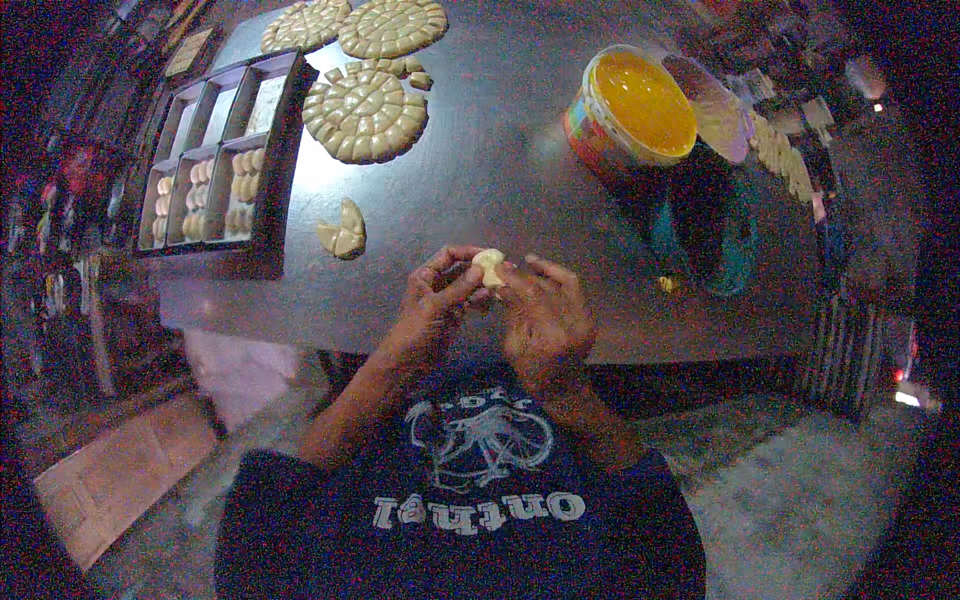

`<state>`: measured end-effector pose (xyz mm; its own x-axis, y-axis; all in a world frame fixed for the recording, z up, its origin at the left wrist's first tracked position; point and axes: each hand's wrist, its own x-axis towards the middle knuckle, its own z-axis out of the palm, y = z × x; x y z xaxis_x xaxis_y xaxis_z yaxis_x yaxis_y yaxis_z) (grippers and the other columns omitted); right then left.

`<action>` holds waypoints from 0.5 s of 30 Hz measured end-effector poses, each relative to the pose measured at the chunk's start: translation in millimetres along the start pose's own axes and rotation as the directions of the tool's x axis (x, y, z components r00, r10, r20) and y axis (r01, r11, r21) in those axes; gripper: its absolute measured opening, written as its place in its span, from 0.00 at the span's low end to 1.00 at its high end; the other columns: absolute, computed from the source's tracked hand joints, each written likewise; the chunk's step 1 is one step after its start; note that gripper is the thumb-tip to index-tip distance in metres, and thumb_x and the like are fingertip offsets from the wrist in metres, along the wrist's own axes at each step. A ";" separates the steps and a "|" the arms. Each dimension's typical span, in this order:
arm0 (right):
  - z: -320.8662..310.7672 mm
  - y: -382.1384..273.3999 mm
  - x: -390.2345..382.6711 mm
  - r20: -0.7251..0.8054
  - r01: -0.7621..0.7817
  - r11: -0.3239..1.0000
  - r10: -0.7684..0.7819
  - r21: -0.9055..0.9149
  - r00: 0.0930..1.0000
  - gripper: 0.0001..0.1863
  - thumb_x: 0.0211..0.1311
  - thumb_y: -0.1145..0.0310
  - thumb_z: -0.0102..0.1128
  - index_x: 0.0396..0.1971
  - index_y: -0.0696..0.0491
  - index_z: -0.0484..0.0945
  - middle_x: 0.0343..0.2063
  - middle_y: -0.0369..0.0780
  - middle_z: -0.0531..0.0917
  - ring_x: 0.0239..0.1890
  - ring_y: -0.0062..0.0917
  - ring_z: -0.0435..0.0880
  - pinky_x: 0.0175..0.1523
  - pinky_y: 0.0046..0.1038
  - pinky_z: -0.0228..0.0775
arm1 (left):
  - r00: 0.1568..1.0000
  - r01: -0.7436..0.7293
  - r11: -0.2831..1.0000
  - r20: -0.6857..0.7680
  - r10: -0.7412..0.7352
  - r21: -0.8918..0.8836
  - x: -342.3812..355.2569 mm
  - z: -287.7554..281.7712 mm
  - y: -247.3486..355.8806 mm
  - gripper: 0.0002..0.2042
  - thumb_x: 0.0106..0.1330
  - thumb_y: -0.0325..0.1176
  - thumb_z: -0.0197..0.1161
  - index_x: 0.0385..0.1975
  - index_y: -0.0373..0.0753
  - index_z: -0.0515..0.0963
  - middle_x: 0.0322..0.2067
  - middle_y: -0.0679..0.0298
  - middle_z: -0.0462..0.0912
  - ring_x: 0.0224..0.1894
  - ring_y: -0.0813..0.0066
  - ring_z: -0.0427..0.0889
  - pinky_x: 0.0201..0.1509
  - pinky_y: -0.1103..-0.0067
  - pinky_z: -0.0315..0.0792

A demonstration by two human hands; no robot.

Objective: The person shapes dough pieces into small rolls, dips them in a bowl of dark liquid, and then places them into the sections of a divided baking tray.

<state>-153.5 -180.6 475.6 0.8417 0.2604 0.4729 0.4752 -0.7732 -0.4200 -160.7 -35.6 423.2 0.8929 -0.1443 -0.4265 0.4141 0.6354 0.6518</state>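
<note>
A small pale piece of dough [488, 262] is pinched between my two hands just above the near part of the table. My left hand [435, 297] grips its left side with thumb and fingers. From the right, the thumb and fingers of my right hand [545, 318] press on it; my fingers hide its lower part. A few loose dough pieces [345, 235] lie on the table to the left of my hands. Beyond them sits a flat round of dough [365, 115] divided into many small pieces, with two similar rounds behind it.
A dark compartmented tray [290, 150] at the left holds rows of small rounded pieces in its near sections. On the right stands a bucket [592, 125] of glossy orange-yellow filling. A row of pale pieces [782, 160] lies at the far right. The table [480, 190] ends close to me.
</note>
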 end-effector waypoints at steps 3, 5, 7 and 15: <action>-1.8 -0.9 4.2 0.143 -0.419 0.869 0.394 0.263 0.908 0.09 0.56 0.73 0.68 0.38 0.53 0.84 0.36 0.41 0.86 0.42 0.32 0.84 0.50 0.27 0.76 | 0.993 -0.059 0.995 0.107 0.050 0.082 4.3 -2.5 4.8 0.17 0.66 0.38 0.64 0.51 0.38 0.74 0.45 0.65 0.80 0.46 0.76 0.78 0.50 0.78 0.72; -5.3 8.1 8.8 0.283 -0.529 0.755 0.449 0.387 0.848 0.08 0.56 0.74 0.67 0.37 0.54 0.84 0.37 0.41 0.85 0.43 0.29 0.84 0.52 0.26 0.74 | 0.983 -0.100 0.985 0.170 0.076 0.139 3.5 -3.3 7.7 0.18 0.66 0.38 0.64 0.52 0.38 0.73 0.45 0.65 0.80 0.46 0.77 0.78 0.49 0.79 0.72; -0.3 15.0 8.7 0.252 -0.482 0.733 0.411 0.480 0.876 0.08 0.56 0.74 0.68 0.37 0.55 0.85 0.40 0.41 0.85 0.44 0.28 0.83 0.52 0.27 0.74 | 0.970 -0.158 0.959 0.219 0.105 0.237 2.7 -2.6 10.0 0.19 0.66 0.38 0.64 0.53 0.38 0.73 0.43 0.65 0.81 0.44 0.77 0.78 0.47 0.79 0.73; 2.8 18.1 -2.1 0.180 -0.096 0.921 0.029 0.376 0.983 0.19 0.49 0.76 0.70 0.45 0.52 0.83 0.46 0.41 0.82 0.47 0.34 0.81 0.52 0.32 0.76 | 0.994 0.107 0.980 -0.019 -0.105 0.170 9.0 -6.2 9.8 0.17 0.68 0.39 0.62 0.48 0.32 0.76 0.38 0.63 0.83 0.36 0.77 0.81 0.41 0.79 0.75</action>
<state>-145.9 -193.5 464.8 0.8877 0.3373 0.3135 0.4533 -0.5198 -0.7241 -149.7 -26.0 421.9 0.8407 -0.1957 -0.5049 0.5313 0.4777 0.6996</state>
